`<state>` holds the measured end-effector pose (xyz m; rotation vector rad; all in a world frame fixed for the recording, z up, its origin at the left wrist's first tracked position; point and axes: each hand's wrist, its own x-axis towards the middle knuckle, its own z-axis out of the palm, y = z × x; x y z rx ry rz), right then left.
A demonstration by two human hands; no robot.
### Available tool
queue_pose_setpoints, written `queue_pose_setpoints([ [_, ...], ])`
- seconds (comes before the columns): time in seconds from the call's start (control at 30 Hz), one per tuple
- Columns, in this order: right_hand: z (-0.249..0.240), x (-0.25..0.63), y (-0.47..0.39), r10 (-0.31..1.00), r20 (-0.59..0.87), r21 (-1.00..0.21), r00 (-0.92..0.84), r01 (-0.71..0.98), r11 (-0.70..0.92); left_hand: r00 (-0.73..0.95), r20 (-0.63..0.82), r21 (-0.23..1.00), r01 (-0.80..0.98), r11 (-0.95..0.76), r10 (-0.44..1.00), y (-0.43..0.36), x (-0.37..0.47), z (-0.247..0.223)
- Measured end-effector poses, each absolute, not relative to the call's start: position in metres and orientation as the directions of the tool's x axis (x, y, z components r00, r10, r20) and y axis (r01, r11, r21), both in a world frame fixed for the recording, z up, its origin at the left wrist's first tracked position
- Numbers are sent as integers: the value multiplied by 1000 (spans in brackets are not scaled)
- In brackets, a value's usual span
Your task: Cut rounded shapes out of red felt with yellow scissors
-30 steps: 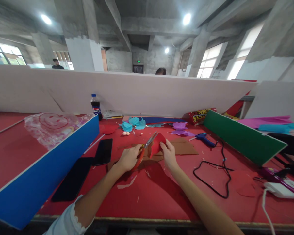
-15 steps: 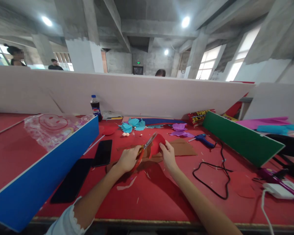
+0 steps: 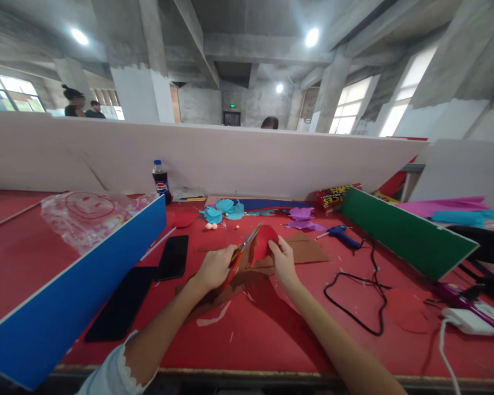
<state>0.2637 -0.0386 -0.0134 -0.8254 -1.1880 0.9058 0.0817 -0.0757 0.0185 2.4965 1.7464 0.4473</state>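
My left hand (image 3: pixel 217 267) is closed on the orange handles of a pair of scissors (image 3: pixel 249 238), whose blades point up and to the right. Pinched between the fingers of my right hand (image 3: pixel 282 258) is a red paper piece (image 3: pixel 264 244) with a rounded top and a narrow lower end. The scissor blades lie right at its left edge. Brown paper (image 3: pixel 308 248) rests on the red table (image 3: pixel 267 345) beneath and behind both hands. Blue crepe petals (image 3: pixel 224 210) and purple ones (image 3: pixel 301 215) lie farther back.
A blue board (image 3: pixel 90 280) stands at the left, beside two black phones (image 3: pixel 173 257), and a green board (image 3: pixel 403 233) at the right. A cola bottle (image 3: pixel 161 182), a blue glue gun (image 3: pixel 344 237) and its black cord (image 3: pixel 382 307) are around the hands.
The brown paper under my hands has shifted slightly. A narrow tip now shows at the red piece's lower end. In the background at the left, a person has moved to the right.
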Motion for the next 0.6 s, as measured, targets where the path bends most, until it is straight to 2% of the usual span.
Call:
queue_pose_setpoints([
  [0.17, -12, 266, -37, 899, 416, -897, 139, -99, 431, 289, 253, 267, 897, -354, 923, -75, 80, 19],
  [0.33, -9, 267, -37, 891, 434, -895, 133, -48, 443, 297, 214, 291, 890, -351, 931, -78, 81, 24],
  [0.6, -8, 268, -37, 893, 435, -896, 115, -40, 442, 318, 234, 290, 879, -378, 919, -79, 82, 26],
])
